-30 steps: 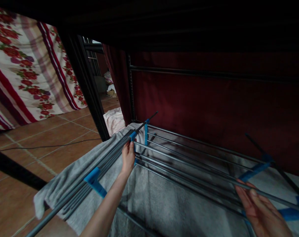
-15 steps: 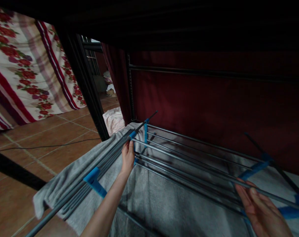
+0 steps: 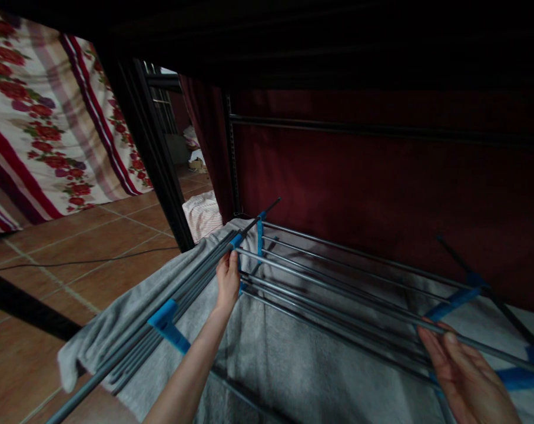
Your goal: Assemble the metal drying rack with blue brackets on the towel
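Note:
A rack of thin grey metal rods [image 3: 328,284] with blue plastic joints stands on a grey cloth. My left hand [image 3: 228,280] is closed at a blue joint [image 3: 235,241] on the rack's left end, where a front rod meets a long slanting rod; the fingertips are partly hidden. Toward the right end, my right hand [image 3: 467,368] holds the same front rod, thumb on the near side and fingers around it. Several grey rods [image 3: 200,282] lie side by side left of my left hand, with a blue bracket [image 3: 167,318] near them.
Grey cloth [image 3: 293,353] lies beneath the rack. A black post [image 3: 161,153] and a dark overhead panel [image 3: 337,53] frame the space, with a dark red curtain [image 3: 381,188] behind. On the left are tiled floor [image 3: 72,265], a cable [image 3: 116,257] and a flowered cloth [image 3: 46,129].

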Available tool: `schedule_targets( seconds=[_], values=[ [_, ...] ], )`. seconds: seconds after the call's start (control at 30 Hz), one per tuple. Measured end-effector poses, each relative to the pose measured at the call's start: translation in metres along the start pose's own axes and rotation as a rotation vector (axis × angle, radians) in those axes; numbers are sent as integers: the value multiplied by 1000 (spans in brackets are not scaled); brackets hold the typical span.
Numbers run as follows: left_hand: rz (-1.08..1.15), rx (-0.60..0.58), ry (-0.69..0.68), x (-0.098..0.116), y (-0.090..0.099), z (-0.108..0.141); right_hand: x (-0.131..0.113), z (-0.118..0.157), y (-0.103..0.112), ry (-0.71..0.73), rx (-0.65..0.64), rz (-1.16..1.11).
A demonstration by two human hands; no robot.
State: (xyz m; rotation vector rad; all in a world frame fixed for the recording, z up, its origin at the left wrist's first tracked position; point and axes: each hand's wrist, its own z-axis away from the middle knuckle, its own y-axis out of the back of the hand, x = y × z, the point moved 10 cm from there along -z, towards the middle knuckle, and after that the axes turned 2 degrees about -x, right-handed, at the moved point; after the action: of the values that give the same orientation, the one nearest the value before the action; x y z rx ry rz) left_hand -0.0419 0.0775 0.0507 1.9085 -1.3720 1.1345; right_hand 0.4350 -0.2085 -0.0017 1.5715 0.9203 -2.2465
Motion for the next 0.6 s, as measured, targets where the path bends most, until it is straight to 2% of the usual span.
schedule_targets(
  seconds=[0.23,0.43,0.53,0.6],
  values=[
    [77,21,44,-7,0,-3,-3,-9,-6,96,-54,-122],
    [85,9,39,-4,-2,-11,-16,-1,-28,106,-143,-225],
    [29,-17,68,-4,-2,-11,-21,-1,-20,128,-123,-248],
    [-26,-25,31,-1,-1,-10,-23,-2,-11,137,-105,-267]
  ],
)
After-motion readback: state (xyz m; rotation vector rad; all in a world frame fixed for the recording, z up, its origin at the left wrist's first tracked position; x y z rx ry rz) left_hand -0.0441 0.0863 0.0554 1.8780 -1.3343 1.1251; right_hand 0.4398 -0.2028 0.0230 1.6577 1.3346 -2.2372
